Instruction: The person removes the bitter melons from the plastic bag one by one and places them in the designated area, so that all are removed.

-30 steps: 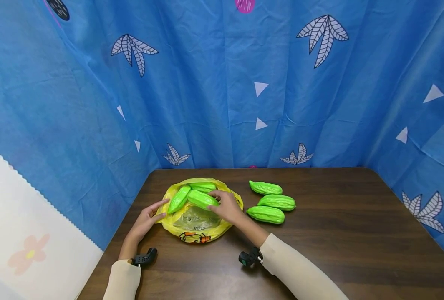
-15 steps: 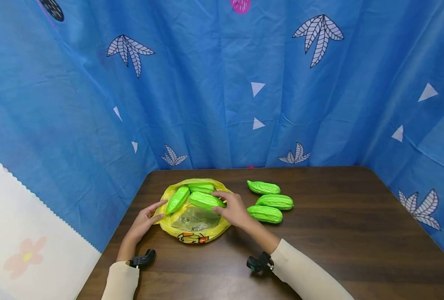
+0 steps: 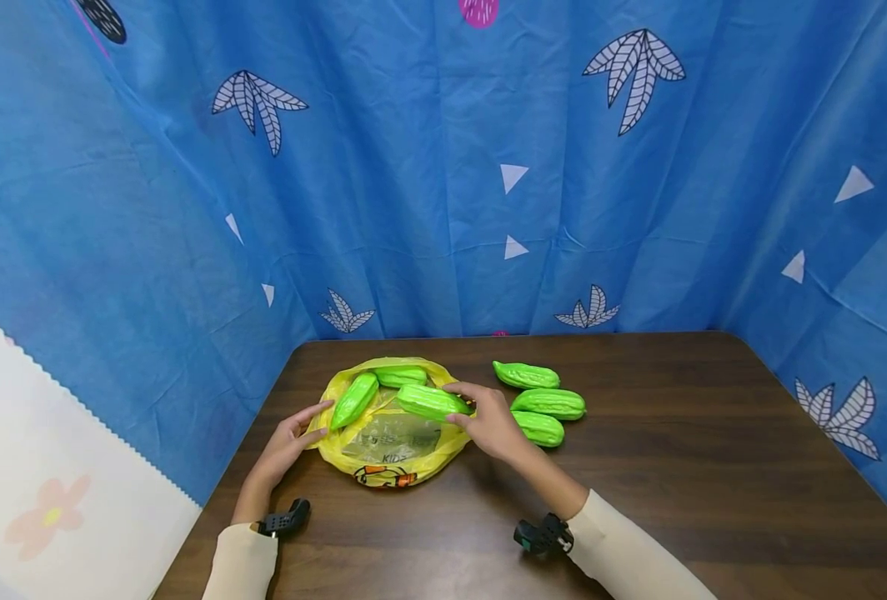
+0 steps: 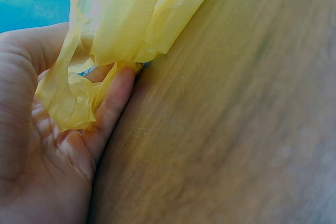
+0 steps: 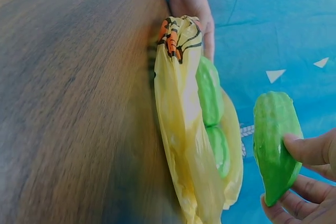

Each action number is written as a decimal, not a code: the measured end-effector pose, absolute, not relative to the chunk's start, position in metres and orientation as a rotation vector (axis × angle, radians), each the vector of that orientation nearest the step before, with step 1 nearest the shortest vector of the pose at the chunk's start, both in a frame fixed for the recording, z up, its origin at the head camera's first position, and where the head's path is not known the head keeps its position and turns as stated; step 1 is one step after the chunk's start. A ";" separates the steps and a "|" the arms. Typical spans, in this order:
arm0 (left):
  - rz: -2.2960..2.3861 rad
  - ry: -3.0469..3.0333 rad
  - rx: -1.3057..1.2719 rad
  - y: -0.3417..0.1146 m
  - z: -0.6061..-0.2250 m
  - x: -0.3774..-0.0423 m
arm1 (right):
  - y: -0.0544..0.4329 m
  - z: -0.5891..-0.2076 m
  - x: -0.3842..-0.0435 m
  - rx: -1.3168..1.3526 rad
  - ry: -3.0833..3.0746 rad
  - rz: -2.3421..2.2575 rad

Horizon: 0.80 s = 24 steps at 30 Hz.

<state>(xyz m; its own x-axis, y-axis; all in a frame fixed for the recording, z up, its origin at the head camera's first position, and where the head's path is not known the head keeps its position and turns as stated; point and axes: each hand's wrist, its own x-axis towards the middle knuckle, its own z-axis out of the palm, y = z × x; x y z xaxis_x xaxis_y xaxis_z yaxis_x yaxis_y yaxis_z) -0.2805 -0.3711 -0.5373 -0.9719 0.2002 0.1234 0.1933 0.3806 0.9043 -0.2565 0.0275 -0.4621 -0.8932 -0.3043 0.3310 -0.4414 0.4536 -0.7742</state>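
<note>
Now we see two gourds in the yellow bag, our left hand loosely gripping it, fingers of our right hand pinching a third gourd above.

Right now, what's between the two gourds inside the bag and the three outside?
In the head view: the right hand, its held gourd and the bag's right side.

We see bright green on every gourd and translucent yellow on the bag, printed in orange and black. The worktop shows us dark brown grain, the sleeves plain cream. On the blue curtain we see black-lined white leaves, white triangles and a pink spot; the white cloth bears a peach flower.
</note>
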 end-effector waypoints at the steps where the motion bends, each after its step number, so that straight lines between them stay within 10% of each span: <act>1: 1.706 2.604 0.372 -0.371 -0.537 -0.281 | 0.029 -0.462 -0.256 0.655 -2.552 1.432; 24: 1.718 2.588 0.366 -0.371 -0.536 -0.280 | 0.077 -0.460 -0.254 0.537 -2.533 1.453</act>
